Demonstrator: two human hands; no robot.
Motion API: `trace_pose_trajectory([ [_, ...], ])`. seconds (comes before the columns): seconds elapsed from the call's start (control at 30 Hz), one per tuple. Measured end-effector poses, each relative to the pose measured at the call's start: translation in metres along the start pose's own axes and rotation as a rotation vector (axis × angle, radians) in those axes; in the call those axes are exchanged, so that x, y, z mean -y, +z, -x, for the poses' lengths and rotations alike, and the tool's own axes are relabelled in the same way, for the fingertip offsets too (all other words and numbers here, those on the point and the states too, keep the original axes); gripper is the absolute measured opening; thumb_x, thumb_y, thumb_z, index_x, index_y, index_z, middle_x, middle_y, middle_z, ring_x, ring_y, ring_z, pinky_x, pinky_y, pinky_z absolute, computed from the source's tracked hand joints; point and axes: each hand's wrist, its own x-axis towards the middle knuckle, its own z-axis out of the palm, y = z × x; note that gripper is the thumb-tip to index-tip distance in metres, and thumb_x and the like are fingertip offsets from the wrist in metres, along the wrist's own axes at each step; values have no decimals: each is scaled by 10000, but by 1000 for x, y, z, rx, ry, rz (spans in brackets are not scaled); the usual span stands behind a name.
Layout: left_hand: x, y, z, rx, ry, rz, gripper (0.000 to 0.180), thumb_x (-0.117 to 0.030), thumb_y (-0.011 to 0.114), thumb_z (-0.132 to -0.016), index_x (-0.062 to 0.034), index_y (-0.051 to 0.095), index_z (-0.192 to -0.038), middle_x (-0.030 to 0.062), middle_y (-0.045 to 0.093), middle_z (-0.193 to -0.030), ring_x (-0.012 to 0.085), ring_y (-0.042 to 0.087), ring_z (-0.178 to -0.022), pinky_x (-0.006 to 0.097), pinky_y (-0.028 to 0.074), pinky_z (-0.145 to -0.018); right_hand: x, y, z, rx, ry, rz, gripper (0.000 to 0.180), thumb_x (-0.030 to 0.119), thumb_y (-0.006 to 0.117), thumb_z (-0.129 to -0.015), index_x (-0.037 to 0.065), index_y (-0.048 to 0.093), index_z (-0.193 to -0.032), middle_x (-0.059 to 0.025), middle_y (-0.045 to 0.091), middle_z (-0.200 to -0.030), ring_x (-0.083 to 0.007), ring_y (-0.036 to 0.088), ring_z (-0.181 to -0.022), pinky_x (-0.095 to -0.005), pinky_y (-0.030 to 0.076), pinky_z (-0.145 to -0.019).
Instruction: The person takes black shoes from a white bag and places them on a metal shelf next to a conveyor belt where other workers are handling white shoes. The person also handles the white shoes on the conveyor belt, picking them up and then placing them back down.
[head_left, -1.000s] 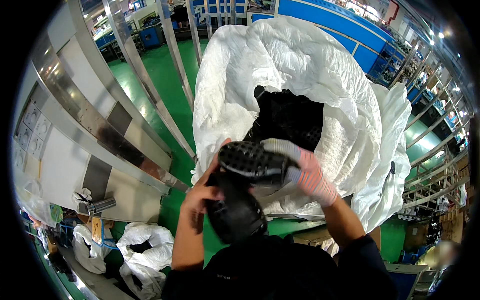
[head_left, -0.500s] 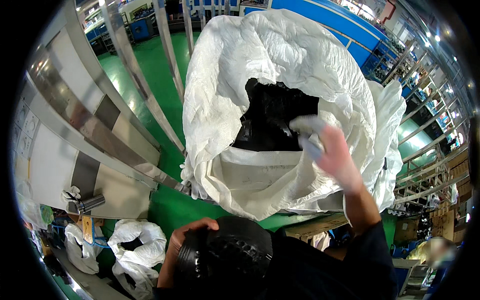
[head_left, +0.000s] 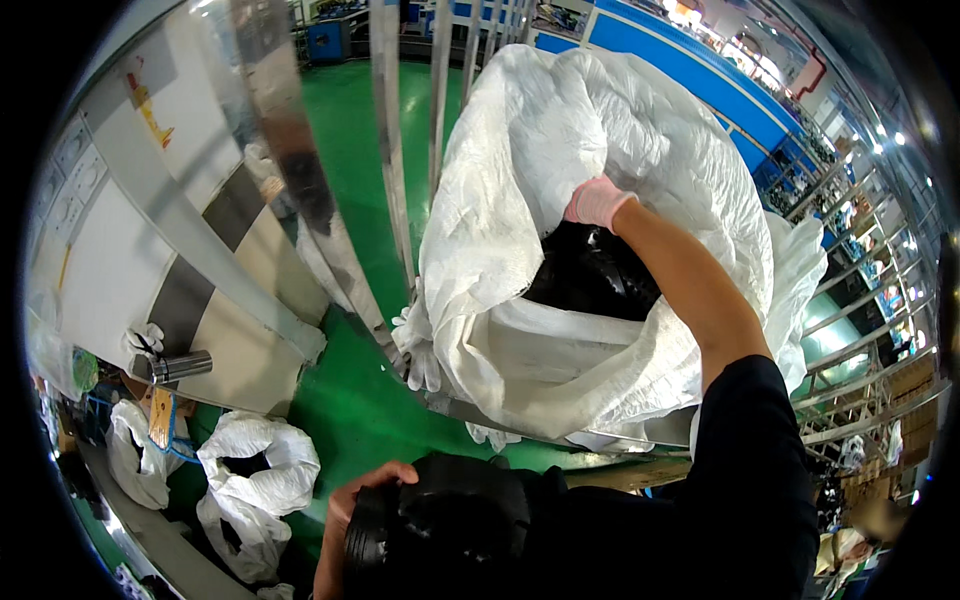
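My left hand (head_left: 355, 495) is bare and wrapped round the side of a bundle of glossy black moulded pieces (head_left: 465, 510), held against my body at the lower edge. Ridged edges show on the bundle; its exact kind is unclear. My right hand (head_left: 598, 203), in a pinkish-white glove, is inside a large white woven sack (head_left: 475, 270), at the far side of its opening. Shiny black pieces (head_left: 590, 275) lie in the sack just below this hand. Its fingertips are hidden from view, so whether they grip anything does not show.
Metal posts (head_left: 385, 130) stand left of the sack on a green floor (head_left: 345, 390). White gloves (head_left: 420, 360) hang at the sack's near left. Smaller white sacks (head_left: 285, 470) sit lower left, near a metal cylinder (head_left: 183, 366). A blue machine (head_left: 690, 75) stands behind.
My right hand has moved from the sack's near right side to the far side of its opening. The view has shifted, while my left hand keeps hold of the black pieces.
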Motion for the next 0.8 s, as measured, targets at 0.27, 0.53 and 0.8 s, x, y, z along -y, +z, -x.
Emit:
trace_pose_trajectory([
  [0.27,34,20,24,-103,225,-111,619,-423,662,-974,79,524,-1308,110,566,-1246,219,529,-1172,310,372,-1024,-61,-51,45,-292,-234,-352,685,466,546,-956,97,470,-1529,-143,442,-1590,-311,395,-1464,-378,282,-1224],
  [0.53,75,66,-2,-287,308,-179,540,-408,593,-1039,98,581,-1226,120,599,-1220,216,556,-1099,301,396,-992,-121,-145,142,-357,-216,273,497,363,702,-892,40,651,-1266,-144,669,-1265,-322,660,-1101,-411,514,-934],
  [0.8,120,71,-4,-437,431,-120,449,-321,517,-1093,103,654,-1143,170,664,-1146,235,626,-987,342,491,-877,-90,-188,269,-279,-349,-880,458,235,872,-760,-42,706,-1083,-100,731,-891,-188,672,-812,-356,542,-763],
])
